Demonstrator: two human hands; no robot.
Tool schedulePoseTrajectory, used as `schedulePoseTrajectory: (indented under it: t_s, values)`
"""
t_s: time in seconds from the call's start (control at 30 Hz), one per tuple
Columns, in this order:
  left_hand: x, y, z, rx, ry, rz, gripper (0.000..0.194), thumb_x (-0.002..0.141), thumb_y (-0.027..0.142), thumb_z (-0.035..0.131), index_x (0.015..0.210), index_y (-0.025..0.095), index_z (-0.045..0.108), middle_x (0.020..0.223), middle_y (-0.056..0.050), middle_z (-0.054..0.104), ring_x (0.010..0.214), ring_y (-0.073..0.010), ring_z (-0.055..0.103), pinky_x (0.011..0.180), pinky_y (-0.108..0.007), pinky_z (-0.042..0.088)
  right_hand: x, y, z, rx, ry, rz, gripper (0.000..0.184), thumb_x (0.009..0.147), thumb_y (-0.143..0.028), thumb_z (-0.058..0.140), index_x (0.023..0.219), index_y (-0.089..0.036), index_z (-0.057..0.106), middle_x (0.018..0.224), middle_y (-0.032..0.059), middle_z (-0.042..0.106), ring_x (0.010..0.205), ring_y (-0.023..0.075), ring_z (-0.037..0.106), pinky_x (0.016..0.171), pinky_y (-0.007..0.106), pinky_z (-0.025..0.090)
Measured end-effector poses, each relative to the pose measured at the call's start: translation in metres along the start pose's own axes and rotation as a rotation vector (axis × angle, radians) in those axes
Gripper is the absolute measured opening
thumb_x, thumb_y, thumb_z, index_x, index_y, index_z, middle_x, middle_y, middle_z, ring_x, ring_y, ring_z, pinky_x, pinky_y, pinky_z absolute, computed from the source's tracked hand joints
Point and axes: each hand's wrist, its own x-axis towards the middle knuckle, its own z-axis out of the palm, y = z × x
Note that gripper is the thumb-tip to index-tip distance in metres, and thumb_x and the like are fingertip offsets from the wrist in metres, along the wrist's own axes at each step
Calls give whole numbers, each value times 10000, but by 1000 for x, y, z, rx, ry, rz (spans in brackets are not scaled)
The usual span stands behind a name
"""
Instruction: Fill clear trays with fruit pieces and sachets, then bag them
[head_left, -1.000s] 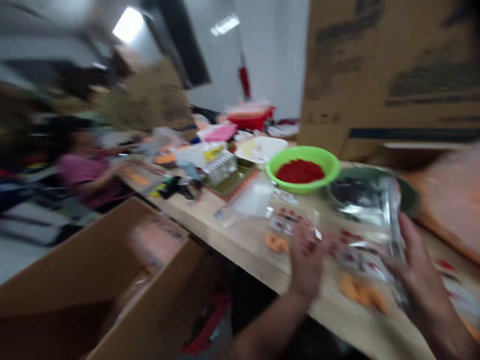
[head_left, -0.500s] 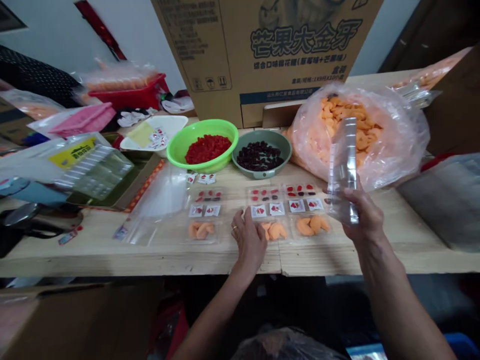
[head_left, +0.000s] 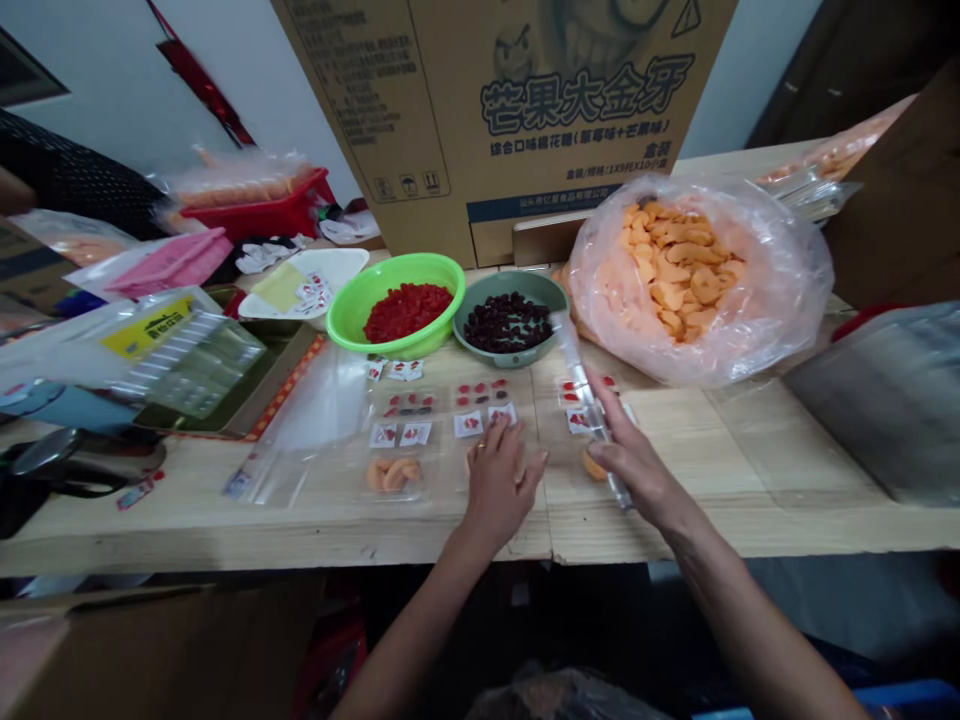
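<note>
My left hand [head_left: 501, 480] lies flat with fingers spread on the middle clear tray [head_left: 480, 400] of sweets, covering its orange pieces. My right hand [head_left: 628, 455] is closed on a clear plastic lid [head_left: 589, 405], held on edge over the right tray, of which a bit of orange [head_left: 592, 467] shows. A third filled tray [head_left: 397, 440] with red pieces, small packets and orange pieces lies to the left on the wooden table [head_left: 750, 500].
Behind the trays stand a green bowl of red pieces [head_left: 396, 312], a grey-green bowl of dark pieces [head_left: 508, 322] and a big clear bag of orange sweets [head_left: 694, 275]. A large printed cardboard box [head_left: 510, 110] rises at the back. Empty clear bags [head_left: 315, 410] lie left.
The view swung from the left side to face the table. My right hand brought the clear lid down from upright in the air onto the right tray; my left hand stayed on the middle tray.
</note>
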Motion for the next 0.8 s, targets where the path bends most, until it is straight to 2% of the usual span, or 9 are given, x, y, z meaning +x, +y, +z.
schedulePoseTrajectory:
  t_s: [0.07,0.13,0.2,0.37,0.47,0.63,0.8]
  values:
    - [2,21,-9,-511,-29,-100,338,873,411,674,1127,189,696,1148,-128,702,1033,-260,653,910,-403,506,-2,4,12,36,-53,22,778,914,-474,594,1591,-332,237,1669,-30,162,1531,261,102,1240,483,75]
    - [3,40,-9,-927,-58,-205,291,814,410,750,982,175,721,895,-59,717,763,-157,647,737,-286,520,-4,9,24,106,-103,50,776,920,-473,594,1592,-332,231,1669,-31,161,1532,254,106,1239,479,90]
    - [4,52,-5,-1133,-39,-281,264,723,351,837,861,153,731,761,-13,685,653,-102,601,662,-227,498,-6,16,36,211,-117,68,771,918,-510,581,1589,-333,245,1653,-26,223,1526,253,143,1238,477,115]
    - [6,55,3,-1241,1,-357,267,639,293,899,802,138,755,728,-10,694,617,-79,592,611,-196,489,-10,34,48,414,-84,151,694,894,-574,575,1529,-358,397,1562,-25,419,1488,255,271,1231,440,190]
    - [4,55,2,-1254,19,-355,272,632,286,907,813,144,762,744,-11,703,629,-78,596,615,-191,493,-10,32,48,425,-79,156,689,876,-567,599,1512,-362,429,1551,-34,434,1482,259,285,1229,439,199]
    - [1,59,-1,-1313,0,-333,266,641,295,906,822,162,761,740,5,688,636,-68,593,633,-178,492,-5,18,47,428,-97,97,725,864,-517,623,1533,-365,390,1552,-50,427,1489,255,265,1237,439,161]
    - [2,57,2,-1310,5,-348,270,607,276,920,791,158,761,717,4,683,621,-68,580,623,-183,479,-4,25,50,419,-69,178,696,847,-601,601,1478,-331,488,1445,2,551,1420,293,386,1202,460,267]
